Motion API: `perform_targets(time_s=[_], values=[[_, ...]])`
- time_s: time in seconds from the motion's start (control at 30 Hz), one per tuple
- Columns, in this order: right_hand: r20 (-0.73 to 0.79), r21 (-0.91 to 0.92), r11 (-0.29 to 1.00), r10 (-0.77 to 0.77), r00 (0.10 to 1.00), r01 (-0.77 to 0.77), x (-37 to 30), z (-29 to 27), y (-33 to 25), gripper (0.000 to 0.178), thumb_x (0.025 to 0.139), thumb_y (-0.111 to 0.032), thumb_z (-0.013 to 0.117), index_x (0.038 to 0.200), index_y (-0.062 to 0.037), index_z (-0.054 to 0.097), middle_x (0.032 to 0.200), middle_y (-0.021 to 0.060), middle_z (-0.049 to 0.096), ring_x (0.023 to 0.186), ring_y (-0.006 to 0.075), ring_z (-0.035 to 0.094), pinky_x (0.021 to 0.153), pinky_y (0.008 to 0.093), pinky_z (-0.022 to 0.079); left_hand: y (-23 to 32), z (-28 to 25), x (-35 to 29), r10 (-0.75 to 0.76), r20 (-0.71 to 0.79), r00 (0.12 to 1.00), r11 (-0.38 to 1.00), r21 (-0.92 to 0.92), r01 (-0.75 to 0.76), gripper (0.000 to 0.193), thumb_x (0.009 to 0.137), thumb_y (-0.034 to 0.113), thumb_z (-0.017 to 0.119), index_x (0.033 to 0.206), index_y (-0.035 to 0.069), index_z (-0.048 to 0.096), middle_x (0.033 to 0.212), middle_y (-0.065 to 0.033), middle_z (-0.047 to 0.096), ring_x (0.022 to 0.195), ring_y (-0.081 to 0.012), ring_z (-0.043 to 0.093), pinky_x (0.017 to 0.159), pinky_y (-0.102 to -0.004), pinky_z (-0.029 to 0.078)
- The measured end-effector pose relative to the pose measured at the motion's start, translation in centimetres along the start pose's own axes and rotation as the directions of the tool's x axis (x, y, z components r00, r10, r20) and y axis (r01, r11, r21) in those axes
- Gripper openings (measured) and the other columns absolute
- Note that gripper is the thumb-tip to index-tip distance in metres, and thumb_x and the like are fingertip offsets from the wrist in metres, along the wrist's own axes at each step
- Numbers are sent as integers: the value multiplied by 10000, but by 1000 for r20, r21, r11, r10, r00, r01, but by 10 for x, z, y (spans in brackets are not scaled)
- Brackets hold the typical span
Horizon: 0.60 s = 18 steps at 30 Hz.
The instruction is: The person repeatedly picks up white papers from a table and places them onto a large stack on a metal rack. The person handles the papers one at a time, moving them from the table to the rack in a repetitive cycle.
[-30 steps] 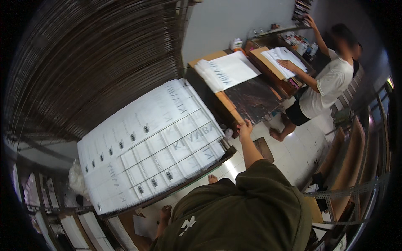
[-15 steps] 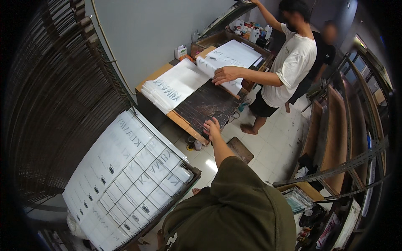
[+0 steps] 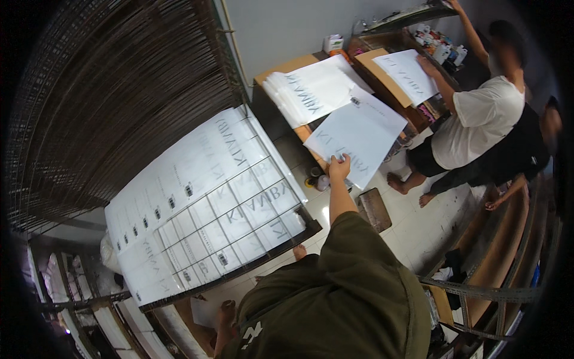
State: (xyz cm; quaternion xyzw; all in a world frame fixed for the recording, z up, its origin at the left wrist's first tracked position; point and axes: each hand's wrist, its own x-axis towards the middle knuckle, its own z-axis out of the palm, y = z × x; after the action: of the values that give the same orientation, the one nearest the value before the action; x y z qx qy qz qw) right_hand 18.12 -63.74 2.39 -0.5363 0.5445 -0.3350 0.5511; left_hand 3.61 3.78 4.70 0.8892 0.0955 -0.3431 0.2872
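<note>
My right hand (image 3: 339, 167) pinches the near edge of a white printed sheet (image 3: 365, 134), thumb and fingers closed on it. The sheet tilts over the dark-topped table, its near corner hanging past the edge. Behind it lies a pile of similar white sheets (image 3: 305, 90). A co-worker in a white T-shirt (image 3: 487, 107) rests one hand (image 3: 427, 66) on another printed sheet (image 3: 406, 72) and holds up a hinged frame (image 3: 412, 18) with the other. My left hand is out of view.
At my left stands a wire drying rack (image 3: 224, 239) with printed sheets spread on it; many raised wire shelves (image 3: 131, 90) lean above. Bottles (image 3: 442, 52) crowd behind the work table. A second person in black (image 3: 496, 155) stands at right, near wooden shelving (image 3: 490, 257).
My right hand, empty before, now grips a printed sheet. The co-worker's hand has gone from the lifted sheet to one farther back. The view has swung, shifting the scene rightward.
</note>
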Motion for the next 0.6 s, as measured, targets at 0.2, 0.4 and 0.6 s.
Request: perform_targets(time_s=[0.2,0.4,0.6], values=[[275,-809,319,-537,798,494,-67,-1,-29,358,720,-309,652,1035,-152,589,1062,67,542,1004,255,461,798,438,382,3,0,-40,-217,24,976,970,115,213,501,827,431,534,1165,61,531,1154,-172,554,1017,-275,564,844,-360,442],[503,-735,166,-517,693,658,-66,-30,-7,140,740,-171,598,872,-134,625,1026,20,561,942,242,487,716,410,388,-63,15,-9,-16,19,1000,996,-88,18,531,807,433,562,1149,28,534,1108,-198,569,1027,-302,555,845,-377,439],[148,-910,237,-582,800,341,-87,-77,-98,222,747,-251,570,926,-157,662,840,110,629,787,292,591,649,428,441,-98,43,20,-58,-45,997,966,-254,45,534,796,430,584,1123,9,549,984,-219,611,984,-332,575,830,-388,444]])
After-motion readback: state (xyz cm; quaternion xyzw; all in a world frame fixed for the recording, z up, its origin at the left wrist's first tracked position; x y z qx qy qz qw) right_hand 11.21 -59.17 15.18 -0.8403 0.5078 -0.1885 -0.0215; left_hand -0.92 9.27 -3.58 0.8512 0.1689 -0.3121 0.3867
